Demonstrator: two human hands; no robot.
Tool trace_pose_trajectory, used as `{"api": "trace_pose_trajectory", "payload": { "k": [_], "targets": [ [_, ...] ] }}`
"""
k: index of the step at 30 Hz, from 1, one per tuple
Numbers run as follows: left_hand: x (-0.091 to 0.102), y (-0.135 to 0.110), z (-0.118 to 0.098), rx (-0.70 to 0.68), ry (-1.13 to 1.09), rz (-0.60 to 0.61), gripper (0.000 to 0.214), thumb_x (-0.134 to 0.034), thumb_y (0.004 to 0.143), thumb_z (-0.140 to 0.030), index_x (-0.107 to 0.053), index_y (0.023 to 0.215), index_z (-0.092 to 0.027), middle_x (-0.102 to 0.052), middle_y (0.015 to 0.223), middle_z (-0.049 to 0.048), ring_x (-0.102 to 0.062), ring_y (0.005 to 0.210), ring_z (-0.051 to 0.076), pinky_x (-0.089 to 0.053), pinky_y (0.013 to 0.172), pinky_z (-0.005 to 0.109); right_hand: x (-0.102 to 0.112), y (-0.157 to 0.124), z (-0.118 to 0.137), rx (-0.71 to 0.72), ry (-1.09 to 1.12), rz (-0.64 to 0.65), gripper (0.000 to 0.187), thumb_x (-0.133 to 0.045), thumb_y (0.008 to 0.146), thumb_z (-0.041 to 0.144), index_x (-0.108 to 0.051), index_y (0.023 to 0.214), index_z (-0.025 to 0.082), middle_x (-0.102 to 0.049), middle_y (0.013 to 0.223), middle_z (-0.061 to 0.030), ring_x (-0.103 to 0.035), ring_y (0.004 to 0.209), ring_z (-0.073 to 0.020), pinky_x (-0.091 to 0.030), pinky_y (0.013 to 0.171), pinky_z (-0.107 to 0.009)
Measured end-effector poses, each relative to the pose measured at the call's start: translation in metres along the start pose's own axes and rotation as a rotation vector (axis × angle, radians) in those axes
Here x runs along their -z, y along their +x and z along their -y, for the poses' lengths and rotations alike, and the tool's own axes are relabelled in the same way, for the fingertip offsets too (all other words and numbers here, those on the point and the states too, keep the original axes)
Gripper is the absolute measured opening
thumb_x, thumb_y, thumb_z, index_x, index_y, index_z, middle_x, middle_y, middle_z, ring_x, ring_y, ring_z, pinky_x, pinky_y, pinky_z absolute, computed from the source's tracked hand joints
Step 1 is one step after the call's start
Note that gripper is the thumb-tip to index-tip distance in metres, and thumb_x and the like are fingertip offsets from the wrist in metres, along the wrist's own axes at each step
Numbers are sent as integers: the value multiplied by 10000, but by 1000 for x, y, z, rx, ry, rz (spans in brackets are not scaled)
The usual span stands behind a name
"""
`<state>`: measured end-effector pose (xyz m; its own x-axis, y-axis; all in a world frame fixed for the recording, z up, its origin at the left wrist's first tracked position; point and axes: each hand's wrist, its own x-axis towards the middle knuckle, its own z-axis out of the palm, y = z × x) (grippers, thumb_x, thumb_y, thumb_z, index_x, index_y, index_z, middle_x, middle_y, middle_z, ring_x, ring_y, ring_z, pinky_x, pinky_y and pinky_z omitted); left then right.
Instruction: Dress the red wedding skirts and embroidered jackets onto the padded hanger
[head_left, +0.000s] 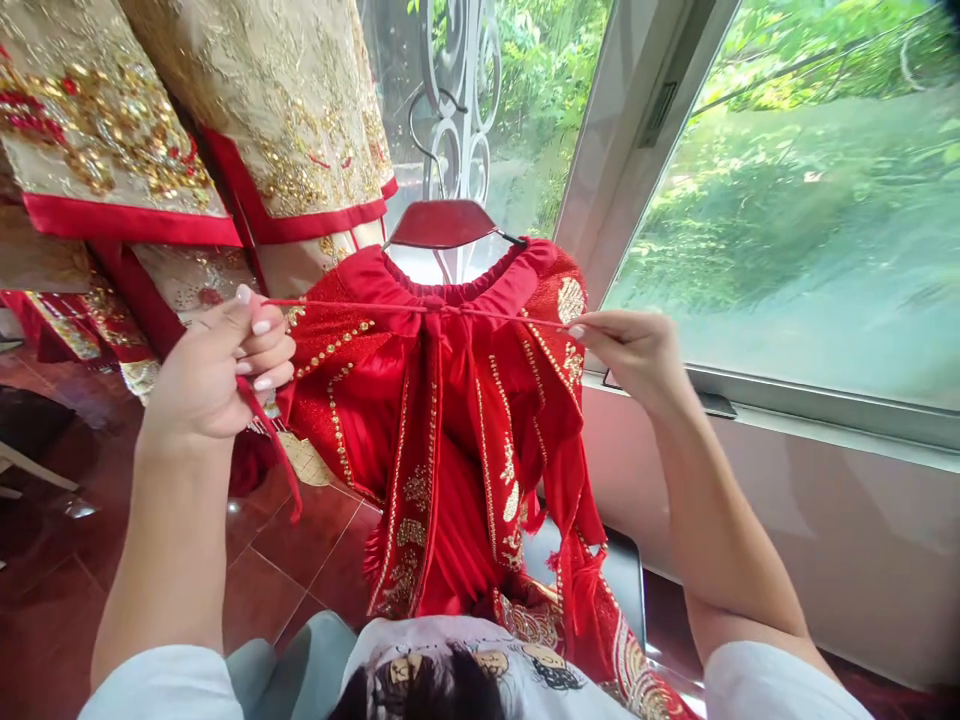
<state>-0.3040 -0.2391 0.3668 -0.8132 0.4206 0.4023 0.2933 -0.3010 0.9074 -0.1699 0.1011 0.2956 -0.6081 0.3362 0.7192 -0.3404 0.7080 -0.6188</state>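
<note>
A red garment [457,400] with gold beaded panels and a gathered waistband hangs in front of me on a hanger [442,224]. A thin red drawstring [352,305] is stretched almost level across its top, with a knot at the middle. My left hand [232,360] is closed round one side of the string, and the loose end dangles below the fist. My right hand [634,355] pinches the other side of the string between thumb and fingers, at the garment's right edge.
Cream and gold embroidered garments [300,120] with red hems hang at the left. A white metal scroll grille [454,110] holds the hanger hook before the window [795,230]. Below the garment stands a dark-edged chair [626,570] on red floor tiles [292,560].
</note>
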Motion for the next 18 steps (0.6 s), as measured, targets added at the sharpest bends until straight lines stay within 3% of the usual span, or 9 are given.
{"api": "trace_pose_trajectory", "payload": {
  "k": [3,5,7,9,13,15,18],
  "targets": [
    [-3,3,12,-147,-40,-47,402,-665,840,-443,-495,568,-201,-342,445,-62,-386,380,46,-441,371,169,-15,9,-14,49,-2,52,179,-581,793,268,-724,800,161,-581,593,0,-408,489,-89,-309,469,-242],
    [-16,1,19,-281,-87,-76,334,-697,812,-437,-542,618,-213,-576,618,-26,-624,624,104,-588,581,245,-23,11,-13,77,-3,115,164,-562,796,249,-701,791,163,-620,638,-11,-487,540,-107,-378,522,-246],
    [-31,-3,24,-331,-147,-35,357,-694,804,-463,-527,618,-209,-688,871,-17,-685,923,169,-612,771,336,-27,11,-5,46,36,196,134,-565,787,232,-679,789,162,-655,695,-26,-573,615,-132,-449,591,-260],
    [-45,-6,28,-309,-218,53,443,-660,819,-494,-459,569,-189,-699,891,-8,-688,965,187,-596,840,372,-29,10,4,-10,125,251,112,-585,760,224,-672,782,156,-696,814,-58,-634,714,-158,-497,655,-281],
    [-56,-5,42,-274,-183,124,477,-590,859,-478,-391,537,-188,-562,555,-30,-625,555,118,-608,730,353,-29,9,11,-94,307,227,95,-638,699,231,-662,722,142,-699,968,-94,-657,736,-159,-529,672,-296],
    [-54,-5,52,-314,-40,61,407,-575,865,-441,-438,577,-188,-542,535,-34,-568,465,101,-595,613,311,-30,10,8,-139,322,206,128,-639,703,246,-669,760,135,-690,896,-79,-611,592,-115,-498,567,-268],
    [-49,-8,68,-433,241,-137,224,-624,835,-326,-491,715,-191,-542,564,-55,-570,455,92,-521,485,218,-33,8,-2,-144,239,169,174,-629,729,255,-679,830,123,-654,783,-44,-479,485,-60,-374,455,-217]
  ]
}}
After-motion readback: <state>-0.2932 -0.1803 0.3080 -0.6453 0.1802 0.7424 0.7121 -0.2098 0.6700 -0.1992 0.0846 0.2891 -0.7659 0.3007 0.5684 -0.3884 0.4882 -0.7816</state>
